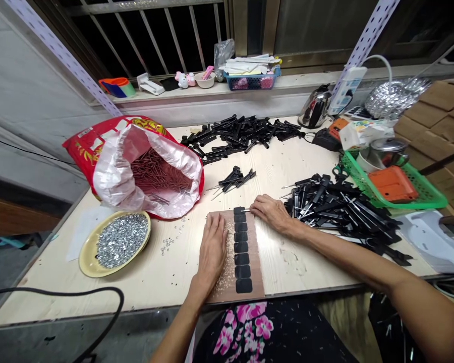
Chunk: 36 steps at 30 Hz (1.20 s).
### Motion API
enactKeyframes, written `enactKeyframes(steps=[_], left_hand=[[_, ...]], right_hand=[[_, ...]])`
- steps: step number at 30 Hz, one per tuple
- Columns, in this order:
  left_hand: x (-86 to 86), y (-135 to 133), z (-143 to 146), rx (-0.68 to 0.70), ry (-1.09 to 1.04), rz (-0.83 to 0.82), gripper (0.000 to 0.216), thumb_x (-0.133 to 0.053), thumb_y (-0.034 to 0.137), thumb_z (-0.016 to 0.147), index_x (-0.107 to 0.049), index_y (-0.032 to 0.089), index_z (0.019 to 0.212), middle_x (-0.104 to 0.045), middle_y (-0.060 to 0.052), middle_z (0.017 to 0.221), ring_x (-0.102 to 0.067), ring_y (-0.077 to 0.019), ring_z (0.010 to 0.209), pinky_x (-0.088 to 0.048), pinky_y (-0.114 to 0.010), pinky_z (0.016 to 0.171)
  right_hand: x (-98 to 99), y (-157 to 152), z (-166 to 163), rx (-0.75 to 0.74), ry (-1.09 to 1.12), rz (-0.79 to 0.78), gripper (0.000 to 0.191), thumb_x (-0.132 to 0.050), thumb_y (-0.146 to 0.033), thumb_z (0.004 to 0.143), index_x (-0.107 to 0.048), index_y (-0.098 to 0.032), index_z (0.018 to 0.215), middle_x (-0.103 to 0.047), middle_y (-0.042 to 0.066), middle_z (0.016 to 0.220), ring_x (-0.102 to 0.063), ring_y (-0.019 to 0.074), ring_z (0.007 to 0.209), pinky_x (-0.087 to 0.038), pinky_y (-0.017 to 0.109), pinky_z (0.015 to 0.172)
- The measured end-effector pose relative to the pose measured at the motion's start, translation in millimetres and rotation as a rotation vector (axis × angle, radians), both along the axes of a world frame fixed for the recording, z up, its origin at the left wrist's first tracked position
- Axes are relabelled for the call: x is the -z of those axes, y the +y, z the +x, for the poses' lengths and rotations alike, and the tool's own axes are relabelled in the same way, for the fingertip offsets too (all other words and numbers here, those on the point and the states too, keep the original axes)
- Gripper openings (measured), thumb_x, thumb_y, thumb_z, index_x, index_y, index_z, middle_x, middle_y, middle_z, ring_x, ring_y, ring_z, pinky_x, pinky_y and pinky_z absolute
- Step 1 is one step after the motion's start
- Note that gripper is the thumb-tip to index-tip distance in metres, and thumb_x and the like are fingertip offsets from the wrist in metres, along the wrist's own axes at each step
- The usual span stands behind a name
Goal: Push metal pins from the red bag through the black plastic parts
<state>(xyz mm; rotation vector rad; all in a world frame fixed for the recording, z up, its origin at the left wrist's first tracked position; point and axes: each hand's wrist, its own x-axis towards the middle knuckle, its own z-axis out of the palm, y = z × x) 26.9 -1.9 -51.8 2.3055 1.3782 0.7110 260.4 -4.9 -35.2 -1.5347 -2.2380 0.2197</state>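
Note:
A brown wooden board [257, 262] lies at the table's front edge, with a column of several black rounded rectangular pieces [242, 258] down its middle. Pale crumbs are scattered along the board's left part. My left hand [213, 247] rests flat on that left part, fingers stretched out and nothing in them. At the far end of the column, my right hand [270, 212] pinches a thin silvery rod [245, 210], whose tip reaches the farthest black piece. The rod's other end is hidden by my fingers. Right of this hand is a heap of black-handled metal parts [336, 206].
On the left stand a yellow bowl of small metal washers [123, 239] and a red sack of long brown screws [155, 171]. Black parts [249, 133] are piled at the back, with a small bunch [234, 179] nearer. A green basket [419, 199] stands right.

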Motion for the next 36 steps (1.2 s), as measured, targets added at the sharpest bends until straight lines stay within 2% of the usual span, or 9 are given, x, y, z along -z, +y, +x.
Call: enactKeyframes(steps=[4,9,13,18,20,22,26,30,36], left_hand=[[15.8,-2.5,1.9,0.018,0.067,0.022,0.044,-0.036,0.026,0.094,-0.045,0.011,0.134,-0.04,-0.016,0.144,-0.02,-0.0262,0.14,-0.027,-0.051,0.112],[16.6,-2.5,0.9,0.016,0.058,0.04,0.044,-0.036,0.025,0.093,-0.043,0.014,0.136,-0.038,-0.013,0.146,-0.019,-0.0255,0.14,-0.028,-0.052,0.111],[16.9,-2.3,1.6,0.007,0.048,0.04,0.044,-0.036,0.025,0.093,-0.044,0.012,0.134,-0.039,-0.015,0.145,-0.019,-0.0254,0.14,-0.028,-0.05,0.111],[17.7,-2.3,2.4,-0.008,0.056,0.04,0.043,-0.038,0.026,0.093,-0.047,0.011,0.132,-0.041,-0.015,0.144,-0.022,-0.0255,0.14,-0.028,-0.049,0.112],[17.5,-2.3,2.5,-0.001,0.075,0.043,0.043,-0.037,0.025,0.093,-0.047,0.009,0.132,-0.041,-0.016,0.143,-0.021,-0.0258,0.14,-0.029,-0.048,0.112],[17.2,-2.3,2.8,-0.001,0.088,0.05,0.043,-0.036,0.025,0.094,-0.046,0.009,0.132,-0.04,-0.017,0.144,-0.021,-0.0259,0.14,-0.029,-0.049,0.111],[15.9,-2.3,3.5,0.001,0.079,0.053,0.042,-0.036,0.026,0.093,-0.047,0.012,0.132,-0.041,-0.014,0.144,-0.023,-0.026,0.139,-0.029,-0.051,0.111],[14.6,-2.9,4.2,-0.002,0.078,0.048,0.042,-0.036,0.025,0.093,-0.047,0.011,0.132,-0.041,-0.015,0.144,-0.024,-0.026,0.139,-0.029,-0.05,0.111],[14.3,-2.9,5.0,-0.009,0.081,0.049,0.042,-0.036,0.025,0.093,-0.047,0.01,0.131,-0.042,-0.015,0.143,-0.023,-0.0256,0.139,-0.03,-0.05,0.111]], right_hand=[[14.2,-15.1,-4.6,-0.317,-0.06,0.054,0.033,-0.033,-0.016,0.098,-0.064,-0.019,0.088,-0.058,0.002,0.076,-0.047,0.0134,0.073,-0.036,0.023,0.055],[7.0,-8.3,3.0,-0.158,-0.05,0.038,0.029,-0.037,-0.022,0.097,-0.063,-0.015,0.087,-0.058,0.004,0.079,-0.046,0.0138,0.073,-0.036,0.022,0.052],[1.1,-6.9,4.9,-0.503,-0.091,0.049,0.03,-0.034,-0.015,0.097,-0.062,-0.016,0.087,-0.056,0.001,0.075,-0.045,0.0128,0.072,-0.036,0.022,0.052],[-6.1,-2.3,4.6,-0.246,-0.048,0.012,0.031,-0.033,-0.019,0.098,-0.061,-0.013,0.085,-0.057,0.004,0.076,-0.046,0.0127,0.071,-0.036,0.021,0.05],[-7.4,0.3,4.7,-0.414,-0.07,0.006,0.033,-0.032,-0.018,0.098,-0.061,-0.015,0.085,-0.057,0.003,0.076,-0.046,0.0124,0.072,-0.036,0.021,0.051],[-6.4,4.2,5.8,-0.474,-0.059,-0.003,0.033,-0.031,-0.018,0.098,-0.061,-0.016,0.084,-0.057,0.002,0.075,-0.046,0.0121,0.071,-0.037,0.021,0.051],[0.9,9.6,8.6,-0.236,-0.013,-0.014,0.033,-0.031,-0.018,0.099,-0.06,-0.013,0.084,-0.056,0.004,0.075,-0.046,0.0121,0.07,-0.036,0.021,0.051],[6.7,-2.7,4.6,-0.363,-0.04,0.022,0.028,-0.035,-0.02,0.098,-0.061,-0.016,0.086,-0.058,0.003,0.08,-0.047,0.0128,0.075,-0.033,0.022,0.053],[4.7,-5.8,0.9,-0.306,0.023,0.024,0.028,-0.039,-0.027,0.097,-0.063,-0.019,0.085,-0.059,0.003,0.081,-0.047,0.013,0.079,-0.033,0.022,0.055]])
